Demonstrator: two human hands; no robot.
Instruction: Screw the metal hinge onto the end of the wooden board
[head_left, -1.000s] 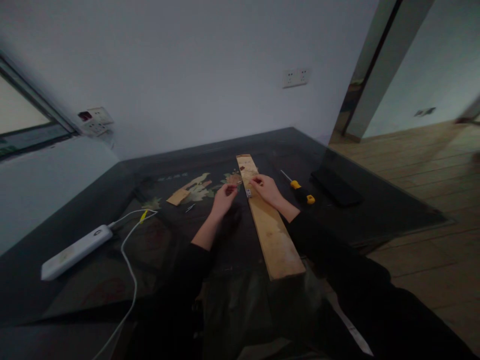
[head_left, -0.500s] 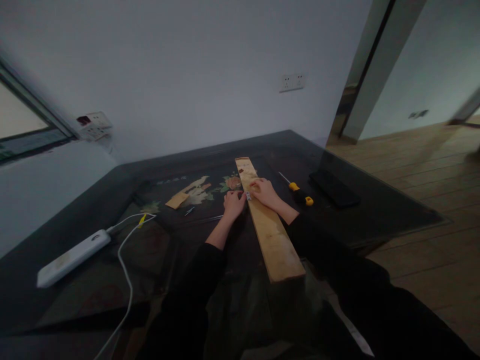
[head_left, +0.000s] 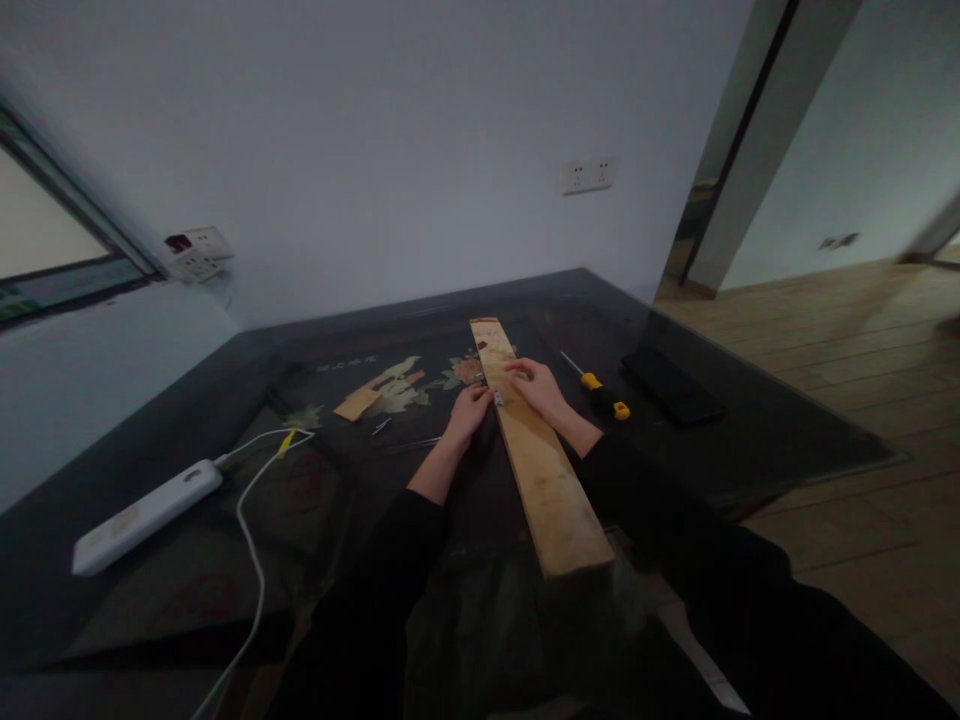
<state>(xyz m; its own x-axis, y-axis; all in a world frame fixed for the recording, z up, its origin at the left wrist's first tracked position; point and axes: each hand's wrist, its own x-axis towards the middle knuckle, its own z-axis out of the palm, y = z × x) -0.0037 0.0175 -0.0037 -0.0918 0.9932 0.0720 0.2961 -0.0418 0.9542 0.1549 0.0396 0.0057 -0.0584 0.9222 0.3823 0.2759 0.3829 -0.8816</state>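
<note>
Wooden plank (head_left: 536, 440): long, pale, lying flat on the dark glass-topped table (head_left: 750, 440), running from the far middle toward the near edge, where its near end reaches or slightly overhangs the table's rim. No writing can be read on it; dark marks near its far end are too small to tell.

Small metal piece (head_left: 496, 397): silvery, at the plank's left edge, between the two hands. Its kind is not clear.

Left hand (head_left: 471, 408): on the table just left of the plank, fingers curled with the tips at the metal piece; whether it pinches it cannot be told.

Right hand (head_left: 536, 385): palm down on the plank, fingers loosely bent and resting on the wood just right of the metal piece. Both arms wear dark sleeves.

Screwdriver (head_left: 600, 392): yellow and black handle, thin shaft pointing far-left, lying just right of the plank, apart from it.

Flat black object (head_left: 672, 385): right of the screwdriver, near the table's right edge.

Small wooden offcut (head_left: 356, 403): left of the hands, well apart.

White power strip (head_left: 146, 503): near left, with a white cable (head_left: 251, 530) looping off the near edge; no readable label.

Wall sockets (head_left: 589, 175): on the far wall; more at far left (head_left: 196, 250).

Open room: bare tabletop between power strip and hands, and right of the plank toward the near edge.
</note>
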